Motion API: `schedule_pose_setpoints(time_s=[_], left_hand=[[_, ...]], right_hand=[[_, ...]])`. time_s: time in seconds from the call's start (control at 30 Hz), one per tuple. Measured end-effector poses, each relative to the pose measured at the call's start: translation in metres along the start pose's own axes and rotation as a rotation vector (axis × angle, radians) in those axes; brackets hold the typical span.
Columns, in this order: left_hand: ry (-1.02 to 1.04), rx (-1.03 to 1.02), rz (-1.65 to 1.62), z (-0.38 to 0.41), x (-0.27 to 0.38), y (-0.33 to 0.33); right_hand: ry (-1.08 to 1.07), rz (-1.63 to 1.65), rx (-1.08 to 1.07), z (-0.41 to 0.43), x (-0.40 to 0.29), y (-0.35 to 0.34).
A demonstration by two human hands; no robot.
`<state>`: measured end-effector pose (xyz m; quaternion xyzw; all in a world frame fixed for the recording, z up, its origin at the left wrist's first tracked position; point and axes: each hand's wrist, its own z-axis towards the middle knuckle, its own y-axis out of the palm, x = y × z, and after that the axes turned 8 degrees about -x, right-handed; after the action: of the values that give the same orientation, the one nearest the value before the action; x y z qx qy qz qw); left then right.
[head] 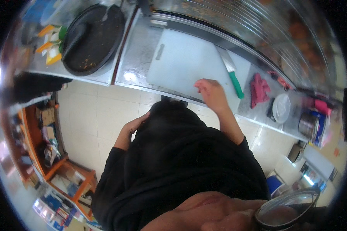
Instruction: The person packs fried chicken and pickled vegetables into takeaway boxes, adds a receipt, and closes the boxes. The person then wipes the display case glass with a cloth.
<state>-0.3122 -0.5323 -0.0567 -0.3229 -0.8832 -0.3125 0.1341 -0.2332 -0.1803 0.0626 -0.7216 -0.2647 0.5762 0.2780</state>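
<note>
My right hand (213, 93) is above the near edge of a white plastic cutting board (182, 57), its fingers loosely curled. I see nothing in it. A kitchen knife with a green handle (236, 85) lies on the board's right side, its blade pointing away from me. Part of another white board (242, 65) shows under the right edge. Down by my side, my left hand (137, 122) rests against my black clothing (173, 150), with its fingertips hidden. To the right of the boards lies a crumpled dark pink glove or cloth (259, 91).
A large round black pan (99, 37) with crumbs stands on the left counter, beside yellow-and-white packages (52, 47). A glass display case (266, 31) borders the counter's back. At right are a plastic-covered white dish (281, 108) and a metal container (308, 124). Orange wooden shelving (34, 141) stands left.
</note>
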Motion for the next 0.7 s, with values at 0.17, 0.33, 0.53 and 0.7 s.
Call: schedule_pose_setpoints(time_s=[0.17,0.33,0.53,0.7], left_hand=[[0.331,0.09,-0.052,-0.034,0.048,0.011],[0.442,-0.095,0.069,-0.063,0.085,-0.028],[0.659,0.025,0.445,-0.116,0.194,-0.108],[1.132,0.497,1.236,-0.104,0.344,-0.113]], right_hand=[[-0.394,0.023,0.098,0.083,-0.078,0.019],[-0.353,-0.142,0.181,0.189,-0.133,0.02],[-0.382,-0.634,0.502,0.336,-0.167,0.01],[0.007,-0.992,0.255,0.41,-0.166,-0.008]])
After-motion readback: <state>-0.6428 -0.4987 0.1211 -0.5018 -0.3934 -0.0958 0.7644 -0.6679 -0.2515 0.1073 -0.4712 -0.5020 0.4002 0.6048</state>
